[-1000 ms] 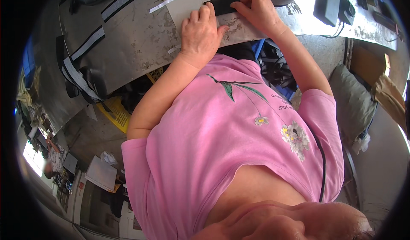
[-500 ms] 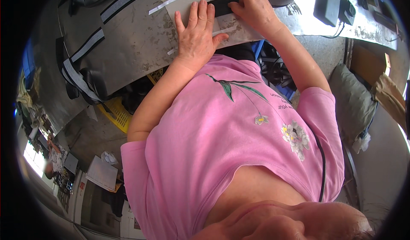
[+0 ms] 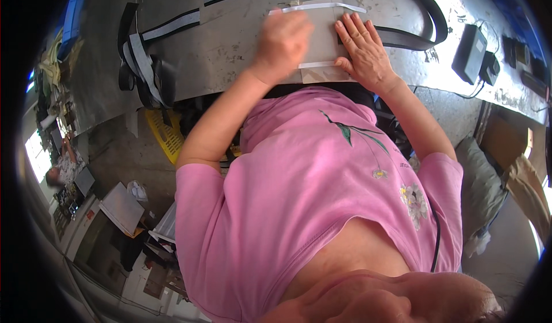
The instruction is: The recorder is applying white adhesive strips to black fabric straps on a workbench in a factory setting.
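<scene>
My left hand (image 3: pixel 283 46) is over the metal table, smeared by motion, so its fingers are hard to make out. Palm down, my right hand (image 3: pixel 366 55) lies open, fingers stretched out, beside a thin flat plate (image 3: pixel 324 38). Its fingers rest over the end of a black strap (image 3: pixel 397 37) with a grey middle. From there the strap runs right and loops back along the far side. A narrow white strip (image 3: pixel 330 5) borders the plate's far side; another white strip (image 3: pixel 318 65) lies along the near side, partly behind my hands.
More strap (image 3: pixel 172 27) stretches across the left of the worn metal table (image 3: pixel 198 67) and hangs in loops over its edge. A black box with a cable (image 3: pixel 470 52) stands on the right. Below are a yellow crate (image 3: pixel 162 136) and, far left, another person (image 3: pixel 68 165).
My left hand has lifted from its flat, spread pose and is moving. My right hand has gone from bent fingers on the strap to lying flat. The strap no longer spans the plate between my hands.
</scene>
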Motion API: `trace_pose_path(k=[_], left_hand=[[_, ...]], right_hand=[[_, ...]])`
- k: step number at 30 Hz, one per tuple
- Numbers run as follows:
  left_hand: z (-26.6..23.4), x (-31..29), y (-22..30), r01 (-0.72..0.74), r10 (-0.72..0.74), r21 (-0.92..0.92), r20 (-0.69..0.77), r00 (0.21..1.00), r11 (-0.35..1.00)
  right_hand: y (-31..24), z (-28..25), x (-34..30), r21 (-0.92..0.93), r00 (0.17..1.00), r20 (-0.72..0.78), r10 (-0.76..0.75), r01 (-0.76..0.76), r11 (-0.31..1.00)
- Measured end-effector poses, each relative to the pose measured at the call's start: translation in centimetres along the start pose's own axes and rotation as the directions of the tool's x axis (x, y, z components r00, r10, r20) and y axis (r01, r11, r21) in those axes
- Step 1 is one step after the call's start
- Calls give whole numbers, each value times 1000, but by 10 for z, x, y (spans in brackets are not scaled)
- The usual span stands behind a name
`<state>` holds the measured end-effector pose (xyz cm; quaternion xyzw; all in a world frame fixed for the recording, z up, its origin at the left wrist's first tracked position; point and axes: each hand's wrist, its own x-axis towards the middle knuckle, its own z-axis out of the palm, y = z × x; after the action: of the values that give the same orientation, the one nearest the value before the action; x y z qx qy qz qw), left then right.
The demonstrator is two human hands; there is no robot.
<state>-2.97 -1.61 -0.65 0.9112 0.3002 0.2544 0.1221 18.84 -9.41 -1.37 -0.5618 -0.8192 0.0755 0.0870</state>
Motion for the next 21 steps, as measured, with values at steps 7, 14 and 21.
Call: trace_pose_path(k=[7, 14, 21], left_hand=[[-34, -8, -130, 310, -315, 527, -83, 946, 792], [-38, 8, -116, 323, -362, 479, -12, 932, 816], [-27, 21, -57, 166, -144, 176, -131, 981, 970]], right_hand=[[15, 0, 4, 28, 993, 1, -120, 120, 992], [122, -68, 15, -362, 993, -114, 20, -60, 930], [48, -87, 73, 26, 969, -247, 9, -2, 1000]])
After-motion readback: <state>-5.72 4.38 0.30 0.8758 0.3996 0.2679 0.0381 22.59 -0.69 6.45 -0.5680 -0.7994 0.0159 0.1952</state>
